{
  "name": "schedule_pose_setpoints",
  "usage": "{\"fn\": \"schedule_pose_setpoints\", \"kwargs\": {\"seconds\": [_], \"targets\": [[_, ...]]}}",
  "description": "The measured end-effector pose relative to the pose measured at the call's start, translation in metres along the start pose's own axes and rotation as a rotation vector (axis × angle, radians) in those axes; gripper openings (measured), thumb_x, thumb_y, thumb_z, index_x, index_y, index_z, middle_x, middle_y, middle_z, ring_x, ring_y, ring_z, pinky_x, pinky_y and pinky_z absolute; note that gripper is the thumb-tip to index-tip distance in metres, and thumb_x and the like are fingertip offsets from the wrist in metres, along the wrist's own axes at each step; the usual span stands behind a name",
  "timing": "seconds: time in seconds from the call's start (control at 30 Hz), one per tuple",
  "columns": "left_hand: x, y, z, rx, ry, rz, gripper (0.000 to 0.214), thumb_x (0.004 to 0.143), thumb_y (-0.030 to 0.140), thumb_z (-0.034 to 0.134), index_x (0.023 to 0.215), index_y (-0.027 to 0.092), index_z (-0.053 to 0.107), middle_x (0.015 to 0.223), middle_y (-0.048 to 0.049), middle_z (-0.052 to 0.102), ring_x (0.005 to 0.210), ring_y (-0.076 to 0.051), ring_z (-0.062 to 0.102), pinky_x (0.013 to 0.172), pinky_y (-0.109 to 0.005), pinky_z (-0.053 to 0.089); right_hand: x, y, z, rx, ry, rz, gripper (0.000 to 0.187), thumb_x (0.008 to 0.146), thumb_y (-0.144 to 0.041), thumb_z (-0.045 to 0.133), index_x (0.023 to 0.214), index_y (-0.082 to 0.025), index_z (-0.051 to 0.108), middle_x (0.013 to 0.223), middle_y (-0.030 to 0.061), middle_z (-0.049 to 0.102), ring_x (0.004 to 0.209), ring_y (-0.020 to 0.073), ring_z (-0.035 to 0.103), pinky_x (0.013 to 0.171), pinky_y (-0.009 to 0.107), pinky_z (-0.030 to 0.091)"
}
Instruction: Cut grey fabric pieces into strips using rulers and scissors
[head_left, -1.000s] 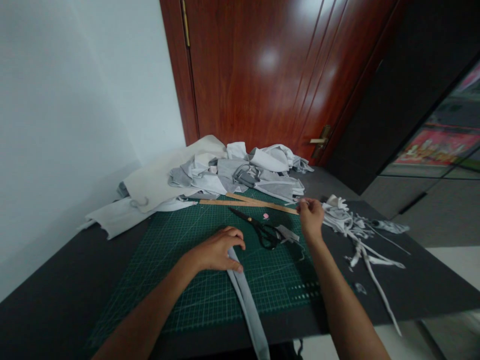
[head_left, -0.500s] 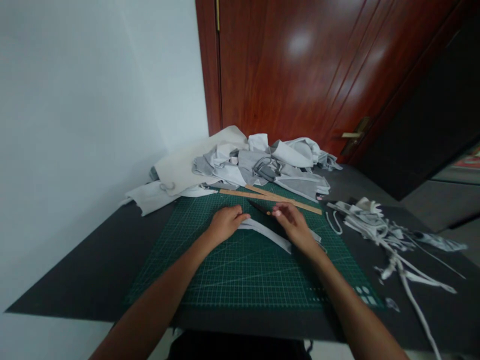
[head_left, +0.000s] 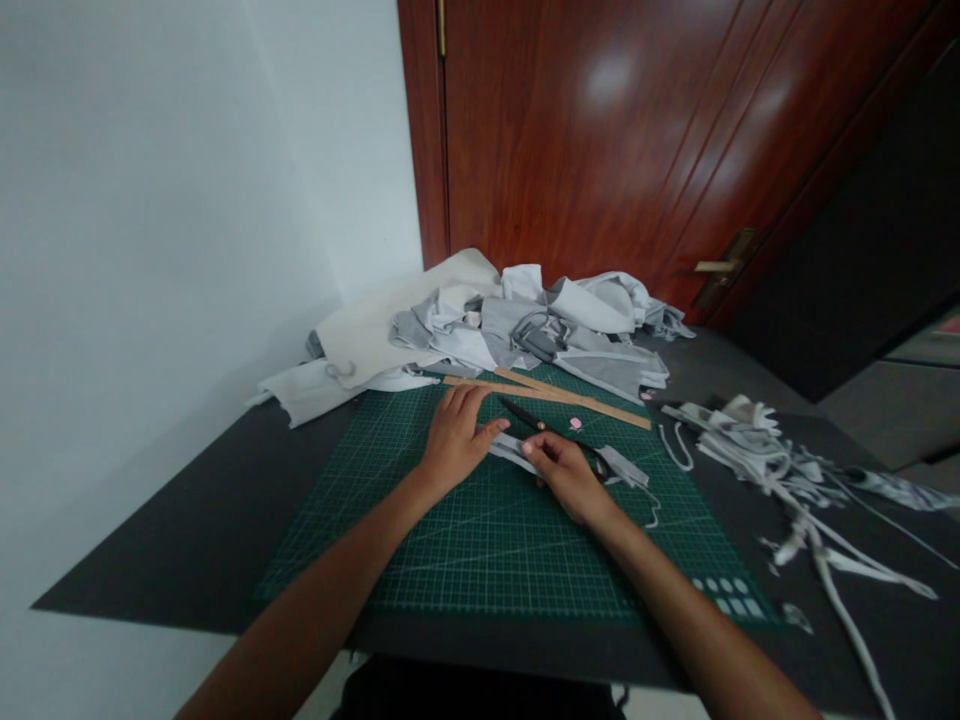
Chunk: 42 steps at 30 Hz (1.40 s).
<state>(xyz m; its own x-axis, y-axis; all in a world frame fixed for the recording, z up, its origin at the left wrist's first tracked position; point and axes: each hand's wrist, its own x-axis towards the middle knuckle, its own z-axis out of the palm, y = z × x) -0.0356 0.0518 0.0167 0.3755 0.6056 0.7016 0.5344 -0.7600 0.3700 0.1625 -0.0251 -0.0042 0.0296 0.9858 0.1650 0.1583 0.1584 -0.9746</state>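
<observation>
A narrow light-grey fabric strip [head_left: 511, 450] lies over the green cutting mat between my hands. My left hand [head_left: 456, 440] rests at the strip's left end, fingers stretched out and the thumb apart, near or touching the fabric. Thumb and fingers of my right hand [head_left: 566, 476] are closed on the strip's other part, hiding its right end. Just beyond lies a pair of black scissors [head_left: 523, 412], blades pointing left, handles partly behind my right hand. A small pink piece [head_left: 575, 424] sits by the scissors.
Two wooden rulers [head_left: 615, 411] cross at the mat's far side, before a pile of grey and white fabric [head_left: 517, 320]. A small grey scrap [head_left: 624, 468] lies right of the scissors. White and grey strips [head_left: 750, 440] are heaped at the right. The cutting mat [head_left: 480, 570] covers the table's middle.
My right hand has moved from beside the scissors down onto the strip. My left hand's fingers have uncurled and reach forward. The pink piece now shows where my right hand was.
</observation>
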Motion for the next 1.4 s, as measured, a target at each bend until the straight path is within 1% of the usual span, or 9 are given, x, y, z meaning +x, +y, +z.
{"fn": "schedule_pose_setpoints", "kwargs": {"seconds": [0.1, 0.2, 0.4, 0.63, 0.77, 0.9, 1.0, 1.2, 1.4], "targets": [[-0.003, 0.011, -0.001, 0.000, -0.069, 0.285, 0.067, 0.091, 0.052, 0.070, 0.143, 0.016, 0.050, 0.143, -0.0173, 0.056, 0.138, -0.033, 0.045, 0.117, -0.050, 0.035, -0.001, 0.004, 0.007, 0.269, 0.043, 0.141, 0.049, 0.073, -0.067, 0.079, 0.082, -0.020, 0.067, 0.064, -0.0033, 0.062, 0.055, 0.0133, 0.054, 0.054, 0.027, 0.046], [-0.007, 0.020, 0.003, 0.059, -0.264, 0.524, 0.052, 0.091, 0.044, 0.073, 0.135, 0.020, 0.058, 0.135, -0.0132, 0.063, 0.135, -0.032, 0.050, 0.116, -0.051, 0.037, 0.000, 0.004, 0.010, 0.488, 0.098, 0.216, 0.050, 0.064, -0.064, 0.087, 0.081, -0.020, 0.067, 0.063, -0.0037, 0.064, 0.055, 0.0122, 0.054, 0.054, 0.025, 0.046], [-0.010, 0.024, 0.009, 0.120, -0.289, 0.494, 0.015, 0.100, 0.024, 0.060, 0.110, 0.017, 0.067, 0.113, -0.0100, 0.070, 0.112, -0.026, 0.063, 0.095, -0.040, 0.049, 0.003, -0.003, 0.004, 0.659, 0.043, 0.294, 0.044, 0.062, -0.051, 0.094, 0.076, -0.019, 0.068, 0.065, -0.0039, 0.064, 0.059, 0.0108, 0.056, 0.056, 0.024, 0.051], [-0.007, 0.023, 0.006, -0.168, -0.227, 0.228, 0.021, 0.099, 0.014, 0.052, 0.112, 0.020, 0.067, 0.106, -0.0068, 0.073, 0.099, -0.021, 0.067, 0.089, -0.037, 0.051, 0.000, -0.009, -0.007, 0.656, -0.138, 0.316, 0.041, 0.067, -0.051, 0.092, 0.082, -0.021, 0.068, 0.071, -0.0015, 0.067, 0.060, 0.0140, 0.060, 0.059, 0.029, 0.055], [-0.006, 0.030, 0.007, -0.539, -0.197, 0.107, 0.019, 0.095, 0.017, 0.056, 0.106, 0.019, 0.071, 0.102, -0.0076, 0.073, 0.094, -0.019, 0.068, 0.083, -0.031, 0.053, -0.001, -0.005, -0.007, 0.485, -0.176, 0.152, 0.040, 0.079, -0.057, 0.081, 0.079, -0.023, 0.061, 0.067, -0.0036, 0.059, 0.056, 0.0128, 0.053, 0.058, 0.029, 0.050], [-0.005, 0.037, 0.010, -0.863, -0.115, -0.252, 0.016, 0.088, 0.032, 0.068, 0.093, 0.017, 0.072, 0.091, -0.0058, 0.074, 0.086, -0.021, 0.069, 0.079, -0.031, 0.053, -0.005, -0.008, -0.006, 0.112, 0.033, -0.202, 0.045, 0.077, -0.050, 0.084, 0.112, -0.028, 0.065, 0.105, 0.0021, 0.067, 0.098, 0.0216, 0.062, 0.090, 0.037, 0.051], [-0.004, 0.042, 0.013, -1.072, -0.135, -0.462, 0.029, 0.084, 0.044, 0.073, 0.090, 0.016, 0.072, 0.085, -0.0056, 0.073, 0.083, -0.022, 0.068, 0.078, -0.032, 0.052, -0.009, -0.015, -0.003, -0.045, 0.016, -0.317, 0.043, 0.080, -0.045, 0.082, 0.117, -0.028, 0.068, 0.126, 0.0065, 0.065, 0.121, 0.0277, 0.056, 0.107, 0.042, 0.042], [-0.003, 0.043, 0.015, -1.142, -0.143, -0.562, 0.044, 0.071, 0.053, 0.087, 0.081, 0.016, 0.064, 0.077, -0.0018, 0.066, 0.073, -0.016, 0.060, 0.070, -0.027, 0.046, -0.012, -0.017, 0.000, 0.229, 0.012, -0.051, 0.035, 0.073, -0.051, 0.085, 0.077, -0.024, 0.065, 0.071, -0.0023, 0.061, 0.065, 0.0167, 0.054, 0.062, 0.028, 0.045], [-0.006, 0.041, 0.020, -1.236, -0.249, -0.574, 0.048, 0.071, 0.051, 0.088, 0.097, 0.016, 0.069, 0.092, -0.0043, 0.070, 0.087, -0.020, 0.062, 0.080, -0.030, 0.048, -0.010, -0.020, 0.002, 0.568, -0.137, 0.212, 0.049, 0.061, -0.056, 0.091, 0.090, -0.022, 0.072, 0.079, 0.0006, 0.071, 0.069, 0.0163, 0.059, 0.064, 0.026, 0.045]]}}
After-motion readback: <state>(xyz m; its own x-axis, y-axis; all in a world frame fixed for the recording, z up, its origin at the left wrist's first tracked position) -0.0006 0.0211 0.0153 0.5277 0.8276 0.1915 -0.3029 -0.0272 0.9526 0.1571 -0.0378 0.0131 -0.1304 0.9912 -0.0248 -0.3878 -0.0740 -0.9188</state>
